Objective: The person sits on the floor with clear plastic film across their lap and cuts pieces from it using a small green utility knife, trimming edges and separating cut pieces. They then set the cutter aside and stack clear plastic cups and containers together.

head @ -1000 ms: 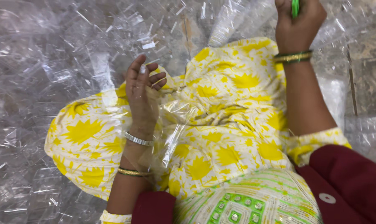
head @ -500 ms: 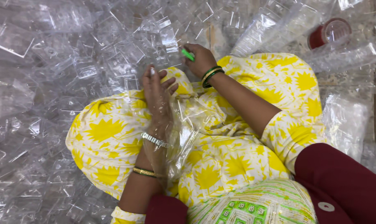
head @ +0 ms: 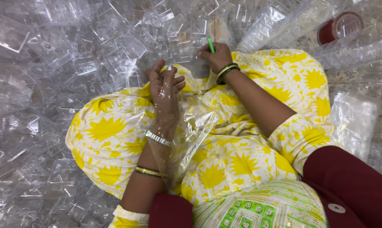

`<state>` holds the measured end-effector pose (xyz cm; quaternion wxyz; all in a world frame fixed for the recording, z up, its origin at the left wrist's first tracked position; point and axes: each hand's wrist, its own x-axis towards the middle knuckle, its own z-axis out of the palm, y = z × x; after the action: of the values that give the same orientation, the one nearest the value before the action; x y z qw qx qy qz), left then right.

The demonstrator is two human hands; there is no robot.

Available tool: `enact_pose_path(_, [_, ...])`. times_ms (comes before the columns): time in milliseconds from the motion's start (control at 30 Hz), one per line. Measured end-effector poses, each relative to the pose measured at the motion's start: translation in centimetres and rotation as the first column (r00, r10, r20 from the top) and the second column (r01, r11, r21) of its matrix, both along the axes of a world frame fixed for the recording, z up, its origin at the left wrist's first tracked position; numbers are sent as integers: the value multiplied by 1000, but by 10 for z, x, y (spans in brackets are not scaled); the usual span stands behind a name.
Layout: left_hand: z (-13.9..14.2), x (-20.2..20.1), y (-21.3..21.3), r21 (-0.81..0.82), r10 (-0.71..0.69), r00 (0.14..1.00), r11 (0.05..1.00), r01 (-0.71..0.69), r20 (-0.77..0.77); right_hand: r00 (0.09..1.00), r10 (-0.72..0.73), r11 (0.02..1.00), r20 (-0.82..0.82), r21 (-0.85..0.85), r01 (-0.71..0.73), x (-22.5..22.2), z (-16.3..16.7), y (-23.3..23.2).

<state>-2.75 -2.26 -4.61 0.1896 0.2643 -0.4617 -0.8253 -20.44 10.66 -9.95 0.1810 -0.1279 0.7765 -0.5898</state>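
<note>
A clear plastic bag [head: 186,135] is seen drawn over the left hand [head: 165,90] and forearm, its loose film trailing down across the lap toward the knee; the hand is held flat inside it with the fingers nearly straight and close together, pointing away from the body. Whether the fingers grip the film from within cannot be told. A silver bracelet [head: 158,138] sits at the wrist under the plastic, and a gold bangle [head: 148,171] lies lower on the forearm.

A thin green stick [head: 210,45] — a pen or straw, too small to tell — is held upright in the right hand [head: 215,55], which is closed around it just beyond the far knee. Green and gold bangles [head: 226,71] are worn at that wrist.

Both arms rest over crossed legs covered in white cloth with yellow flowers [head: 237,156]; a dark red garment [head: 351,185] shows at the lower right. The floor all around is heaped with clear plastic containers [head: 72,63] — trays and lids lying in no order. A red-rimmed round container [head: 340,27] lies among them at the upper right, well apart from both hands.
</note>
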Motion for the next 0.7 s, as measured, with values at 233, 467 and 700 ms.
enact_pose_path(233, [3, -3, 1, -9, 26, 993, 1000, -25, 113, 973, 22, 995, 230, 91, -45, 16, 10, -27])
enact_pose_path(467, [-10, 1, 1, 16, 34, 999, 999, -35, 40, 989, -65, 986, 133, -146, 84, 10, 15, -9])
enact_pose_path(700, [7, 0, 1, 167, -88, 974, 978, 124, -207, 989, 103, 973, 101, -219, -79, 60, 118, 42])
